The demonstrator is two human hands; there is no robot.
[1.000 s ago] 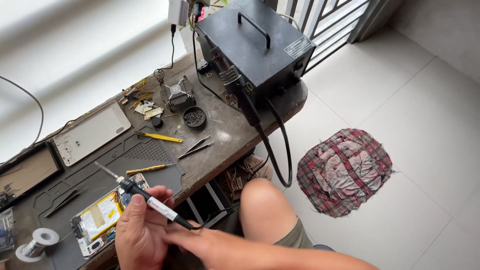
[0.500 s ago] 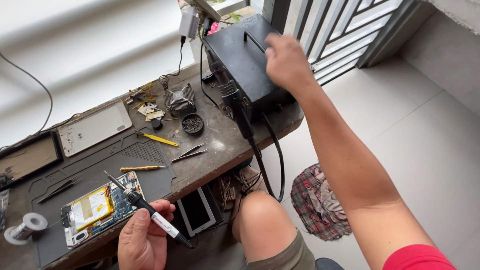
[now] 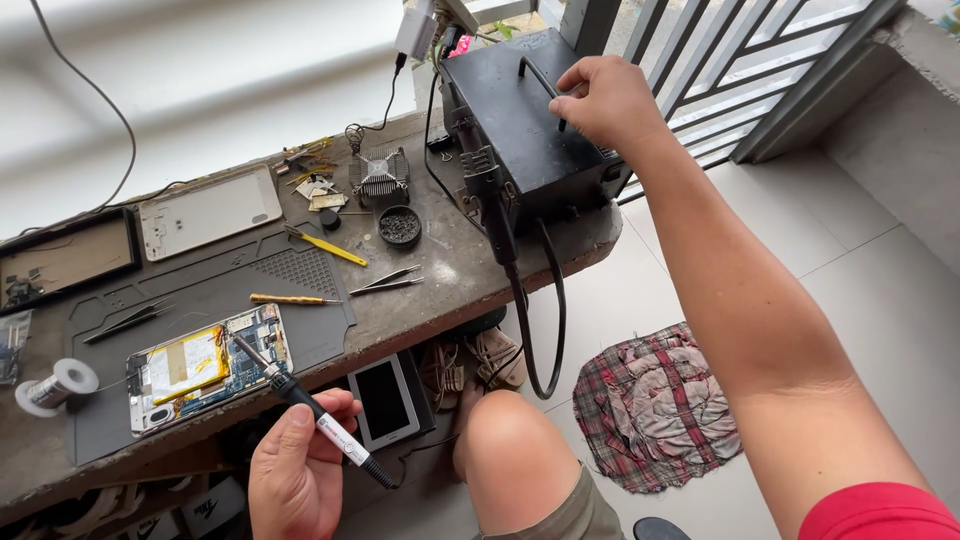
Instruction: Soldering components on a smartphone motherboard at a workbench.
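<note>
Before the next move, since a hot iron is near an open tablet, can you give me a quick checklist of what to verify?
1. Left hand grips the soldering iron firmly: ok.
2. Iron tip stays off the opened tablet: cannot tell; the tip shows over the board, contact unclear.
3. Right hand has reached the black station box: ok, fingers at its top handle.
4. Station box sits fully on the bench: ok, though close to the edge.
5. Hanging cable clear of the knee: ok, apart.
6. Tweezers and solder spool clear of the iron: ok.
</note>
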